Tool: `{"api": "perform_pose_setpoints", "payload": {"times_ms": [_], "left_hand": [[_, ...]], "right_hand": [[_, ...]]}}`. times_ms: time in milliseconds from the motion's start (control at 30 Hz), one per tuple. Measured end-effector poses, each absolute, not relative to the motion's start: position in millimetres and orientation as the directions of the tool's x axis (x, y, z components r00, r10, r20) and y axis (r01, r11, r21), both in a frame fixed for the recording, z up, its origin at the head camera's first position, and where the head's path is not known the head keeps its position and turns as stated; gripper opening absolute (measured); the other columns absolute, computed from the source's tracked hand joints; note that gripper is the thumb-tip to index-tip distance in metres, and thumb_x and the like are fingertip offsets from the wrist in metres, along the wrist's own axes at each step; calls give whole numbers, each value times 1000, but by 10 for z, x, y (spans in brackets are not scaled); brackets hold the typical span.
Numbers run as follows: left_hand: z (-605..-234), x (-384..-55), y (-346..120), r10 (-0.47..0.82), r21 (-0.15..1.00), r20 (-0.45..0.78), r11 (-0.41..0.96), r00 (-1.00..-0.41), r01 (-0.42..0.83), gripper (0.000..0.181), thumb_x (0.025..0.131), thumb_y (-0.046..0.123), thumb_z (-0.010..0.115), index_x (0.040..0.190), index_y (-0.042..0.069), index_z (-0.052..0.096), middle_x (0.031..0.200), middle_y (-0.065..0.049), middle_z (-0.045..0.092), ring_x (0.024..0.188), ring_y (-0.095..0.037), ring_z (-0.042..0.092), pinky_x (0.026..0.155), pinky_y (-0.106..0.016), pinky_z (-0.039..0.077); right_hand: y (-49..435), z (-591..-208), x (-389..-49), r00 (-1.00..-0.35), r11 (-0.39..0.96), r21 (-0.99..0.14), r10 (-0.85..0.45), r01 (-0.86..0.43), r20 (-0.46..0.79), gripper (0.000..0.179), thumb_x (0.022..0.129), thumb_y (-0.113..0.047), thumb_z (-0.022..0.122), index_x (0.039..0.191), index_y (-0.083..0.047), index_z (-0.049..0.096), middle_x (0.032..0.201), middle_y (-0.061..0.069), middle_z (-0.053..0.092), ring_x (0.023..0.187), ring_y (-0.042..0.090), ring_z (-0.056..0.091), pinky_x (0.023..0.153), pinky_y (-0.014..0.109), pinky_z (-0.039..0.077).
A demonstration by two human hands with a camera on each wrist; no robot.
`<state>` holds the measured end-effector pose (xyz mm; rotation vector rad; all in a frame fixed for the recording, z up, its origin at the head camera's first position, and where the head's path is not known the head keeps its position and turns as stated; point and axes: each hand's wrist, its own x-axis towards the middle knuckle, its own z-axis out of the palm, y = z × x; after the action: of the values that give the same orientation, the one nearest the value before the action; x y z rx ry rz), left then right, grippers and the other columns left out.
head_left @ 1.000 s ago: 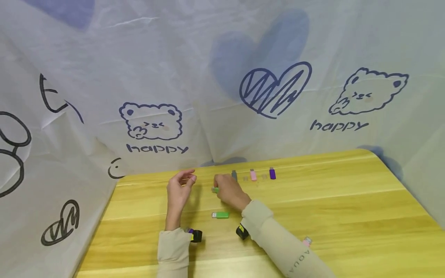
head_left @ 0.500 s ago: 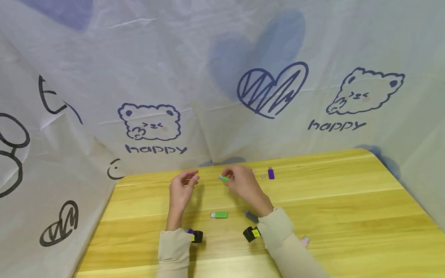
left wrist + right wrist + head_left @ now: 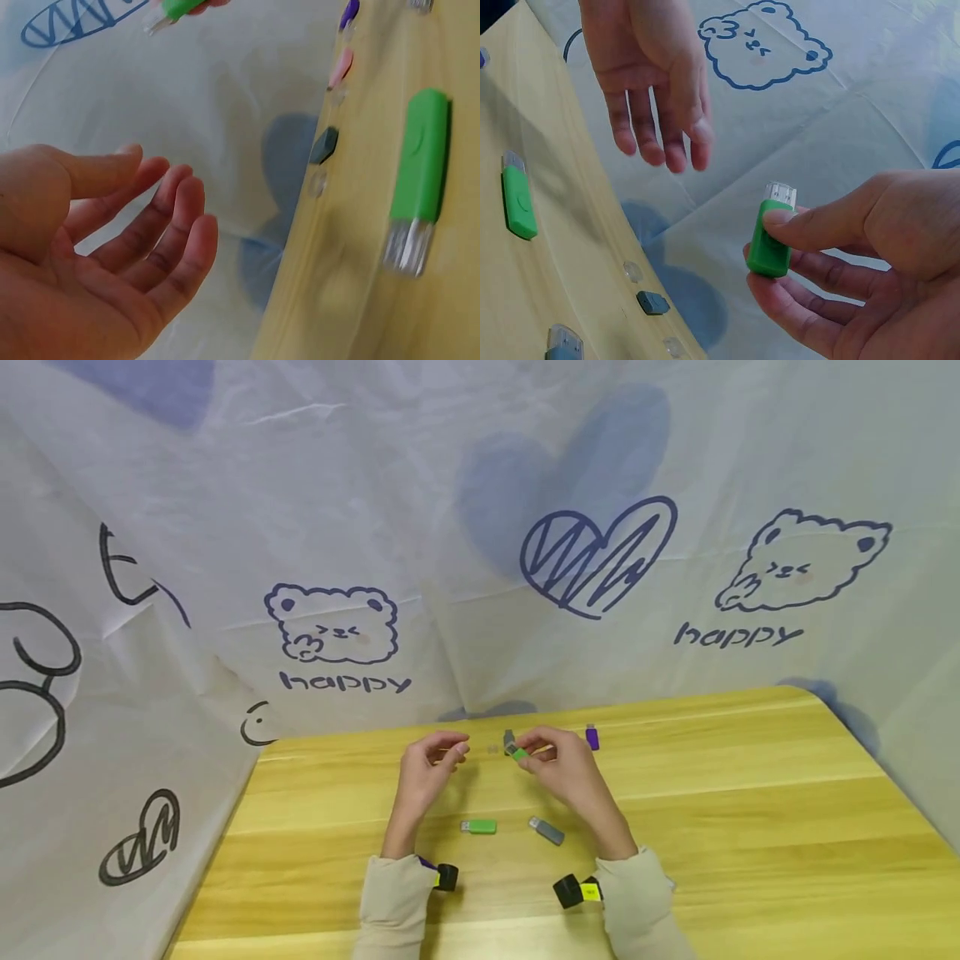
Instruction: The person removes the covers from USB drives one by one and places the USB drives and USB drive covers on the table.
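Note:
My right hand (image 3: 566, 768) pinches a green USB flash drive (image 3: 771, 236) between thumb and fingers, held up above the table. Its metal plug sits under a clear cap and points toward the left hand. Facing it, my left hand (image 3: 429, 777) is raised with fingers loosely bent and nothing in them. A second green flash drive (image 3: 478, 827) lies on the table below the hands, with a grey flash drive (image 3: 546, 831) to its right. Behind the held drive, a dark grey flash drive (image 3: 508, 739) stays at the back edge.
Along the back edge lie a purple flash drive (image 3: 592, 737), a pink flash drive (image 3: 341, 67) hidden by the right hand in the head view, and small clear caps (image 3: 632, 271). A printed cloth (image 3: 450, 568) hangs behind the wooden table (image 3: 750, 793).
My right hand has lifted the green flash drive from the table and carried it right. My left hand has shifted slightly right, still holding nothing.

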<state>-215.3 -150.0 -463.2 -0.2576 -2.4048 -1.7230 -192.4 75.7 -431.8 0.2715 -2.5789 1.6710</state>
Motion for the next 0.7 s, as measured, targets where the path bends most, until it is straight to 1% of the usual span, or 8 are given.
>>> {"api": "perform_pose_setpoints", "payload": {"times_ms": [100, 200, 267, 400, 567, 633, 700], "left_hand": [[-4569, -2121, -1411, 108, 931, 227, 267, -968, 248, 18, 99, 4, 67, 112, -6, 73, 104, -22, 73, 89, -37, 71, 77, -38, 62], [-4533, -2103, -1349, 170, 948, 206, 211, -964, 240, 20, 100, 5, 66, 115, -7, 72, 106, -22, 73, 92, -39, 70, 81, -43, 61], [-4560, -2111, -1333, 214, 955, 202, 175, -956, 241, 23, 100, 8, 67, 118, -6, 71, 108, -20, 74, 94, -37, 71, 81, -39, 62], [-4543, -2095, -1276, 268, 963, 198, 127, -943, 239, 24, 100, 7, 67, 120, -6, 70, 112, -21, 72, 95, -34, 71, 82, -36, 61], [-4529, -2084, -1224, 273, 972, 196, 73, -942, 224, 21, 99, 4, 67, 117, -7, 70, 111, -23, 72, 89, -23, 71, 81, -33, 61], [-4524, -2082, -1203, 265, 974, 199, 57, -943, 221, 21, 98, 3, 68, 116, -8, 70, 108, -25, 72, 85, -20, 71, 80, -33, 61], [-4522, -2082, -1182, 256, 974, 203, 48, -945, 222, 20, 98, 1, 69, 114, -9, 71, 105, -26, 72, 83, -20, 70, 79, -32, 61]], "right_hand": [[784, -4342, -1933, -980, 374, -906, -117, -196, 164, 17, 90, 2, 76, 105, -5, 78, 100, 7, 74, 92, 28, 71, 79, 40, 60], [793, -4356, -1928, -978, 371, -906, -114, -205, 175, 17, 90, 1, 76, 105, -8, 79, 101, 6, 74, 93, 28, 72, 79, 40, 61], [790, -4361, -1913, -977, 368, -905, -115, -212, 182, 18, 90, 0, 77, 105, -9, 80, 101, 5, 74, 93, 28, 72, 79, 40, 61], [769, -4351, -1893, -974, 347, -911, -115, -225, 197, 16, 89, -1, 79, 103, -7, 80, 98, 5, 74, 89, 25, 72, 77, 37, 61], [736, -4347, -1879, -971, 321, -917, -115, -236, 210, 15, 87, -1, 80, 102, -6, 80, 95, 5, 75, 84, 21, 73, 72, 31, 61], [721, -4349, -1875, -969, 316, -917, -117, -245, 219, 16, 87, -1, 81, 102, -5, 79, 95, 6, 75, 82, 21, 73, 71, 30, 61], [707, -4351, -1870, -967, 313, -916, -119, -252, 225, 16, 87, -1, 81, 102, -5, 79, 95, 6, 76, 82, 21, 74, 71, 30, 61]]}}
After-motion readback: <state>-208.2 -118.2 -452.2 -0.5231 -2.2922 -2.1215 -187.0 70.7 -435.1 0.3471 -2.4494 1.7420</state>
